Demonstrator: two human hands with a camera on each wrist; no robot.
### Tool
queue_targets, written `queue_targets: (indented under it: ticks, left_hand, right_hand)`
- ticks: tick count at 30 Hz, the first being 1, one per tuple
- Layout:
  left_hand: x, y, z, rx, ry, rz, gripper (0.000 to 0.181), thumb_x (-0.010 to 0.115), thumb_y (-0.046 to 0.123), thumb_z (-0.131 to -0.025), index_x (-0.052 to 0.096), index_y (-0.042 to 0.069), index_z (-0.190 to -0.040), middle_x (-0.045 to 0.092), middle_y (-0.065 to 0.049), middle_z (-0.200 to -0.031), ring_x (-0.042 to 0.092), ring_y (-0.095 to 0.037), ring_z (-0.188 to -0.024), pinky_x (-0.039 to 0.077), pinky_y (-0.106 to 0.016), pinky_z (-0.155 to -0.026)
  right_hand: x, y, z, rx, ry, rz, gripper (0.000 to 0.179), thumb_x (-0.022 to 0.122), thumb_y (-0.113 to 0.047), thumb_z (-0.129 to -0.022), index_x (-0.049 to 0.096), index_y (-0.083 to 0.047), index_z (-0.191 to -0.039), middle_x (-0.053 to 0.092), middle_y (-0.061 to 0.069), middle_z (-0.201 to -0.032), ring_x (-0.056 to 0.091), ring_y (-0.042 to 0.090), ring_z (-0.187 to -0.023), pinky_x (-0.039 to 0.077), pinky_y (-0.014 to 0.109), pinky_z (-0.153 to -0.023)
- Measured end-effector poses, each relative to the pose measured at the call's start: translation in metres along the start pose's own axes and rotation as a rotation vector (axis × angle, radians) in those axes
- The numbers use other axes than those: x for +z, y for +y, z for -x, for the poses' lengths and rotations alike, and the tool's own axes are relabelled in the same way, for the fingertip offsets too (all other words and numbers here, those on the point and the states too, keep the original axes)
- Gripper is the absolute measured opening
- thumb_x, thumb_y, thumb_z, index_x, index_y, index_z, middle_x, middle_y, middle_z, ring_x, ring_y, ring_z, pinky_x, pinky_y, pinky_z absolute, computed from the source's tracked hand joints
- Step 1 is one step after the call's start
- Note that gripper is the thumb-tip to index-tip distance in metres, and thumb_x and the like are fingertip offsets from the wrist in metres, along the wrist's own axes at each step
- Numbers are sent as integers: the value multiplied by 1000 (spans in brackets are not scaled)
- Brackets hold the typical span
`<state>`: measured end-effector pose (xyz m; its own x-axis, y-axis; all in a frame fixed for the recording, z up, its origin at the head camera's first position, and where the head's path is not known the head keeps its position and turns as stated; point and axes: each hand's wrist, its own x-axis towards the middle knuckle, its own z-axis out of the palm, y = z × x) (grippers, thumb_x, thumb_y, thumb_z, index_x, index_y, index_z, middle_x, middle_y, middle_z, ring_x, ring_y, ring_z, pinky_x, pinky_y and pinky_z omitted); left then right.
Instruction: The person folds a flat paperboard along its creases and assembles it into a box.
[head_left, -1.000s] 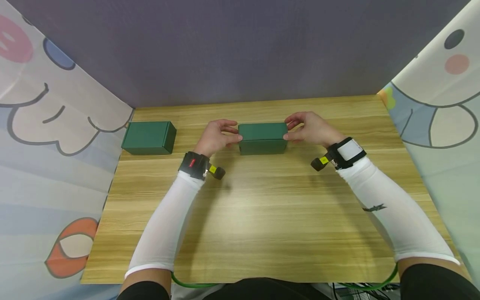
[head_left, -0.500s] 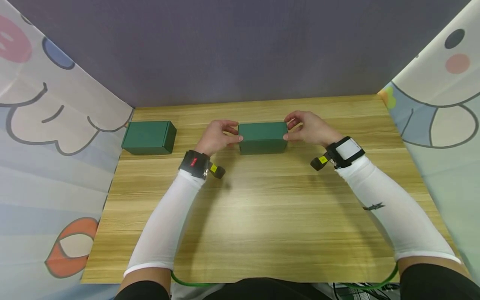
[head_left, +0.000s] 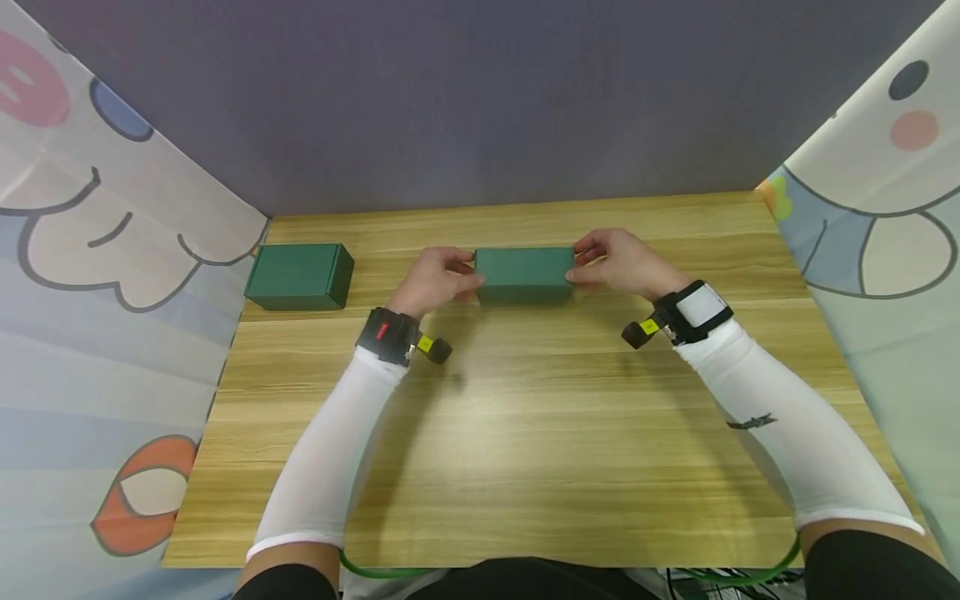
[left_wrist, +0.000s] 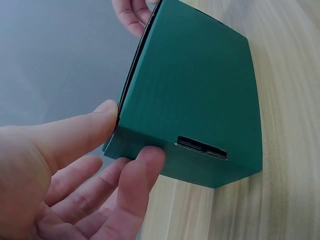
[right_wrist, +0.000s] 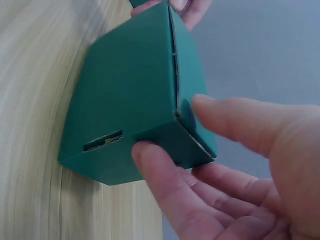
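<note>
In the head view a green cardboard box (head_left: 523, 268) is between both hands near the back of the table. My left hand (head_left: 438, 279) holds its left end; in the left wrist view the thumb (left_wrist: 92, 132) lies at the seam edge and the fingertips touch the slotted end face. My right hand (head_left: 622, 262) grips the right end, its thumb (right_wrist: 235, 117) by the seam corner and a finger on the end face. Whether the box's underside touches the table cannot be made out. To the left, a second green box (head_left: 296, 275) lies flat, closed.
The wooden table (head_left: 525, 450) meets a dark grey panel (head_left: 480, 100) at the back. Printed cartoon sheets hang on the left (head_left: 90, 350) and right sides. A green cable (head_left: 382, 572) loops below the front edge.
The held box has tilted slightly: more of its top face and less of its front face shows. Both hands have shifted only a little with it. The left box stays put.
</note>
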<state>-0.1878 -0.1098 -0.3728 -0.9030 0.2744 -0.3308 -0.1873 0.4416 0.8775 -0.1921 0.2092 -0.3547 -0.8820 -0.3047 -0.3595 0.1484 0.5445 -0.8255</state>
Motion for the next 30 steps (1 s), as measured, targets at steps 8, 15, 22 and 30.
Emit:
queue_targets:
  ticks: [8,15,22,30]
  left_hand:
    - [1,-1,6,27,102,3,43,66,40,-103,65,7,-130,69,-10,-122,73,-36,-107,60,-53,-96]
    - [6,-9,5,42,150,21,35,67,40,-102,70,7,-115,73,-12,-114,73,-43,-105,59,-56,-95]
    - [10,-21,4,60,186,-27,24,76,29,-96,73,8,-107,74,-9,-118,74,-34,-100,62,-40,-84]
    - [13,-32,3,25,139,-16,43,83,21,-89,66,13,-128,70,-7,-123,70,-24,-104,61,-39,-88]
  right_hand:
    - [7,4,4,-74,126,-34,40,67,-35,-102,67,-1,-122,73,18,-111,77,34,-99,66,43,-80]
    - [15,12,3,-92,224,-11,28,73,-30,-99,73,-4,-110,76,13,-100,77,32,-93,65,46,-79]
    - [22,18,4,-63,214,14,35,79,-25,-94,69,-5,-122,75,13,-108,74,26,-92,64,42,-82]
    - [30,31,4,-44,159,55,68,79,-24,-94,50,-7,-153,73,19,-124,75,26,-98,58,30,-81]
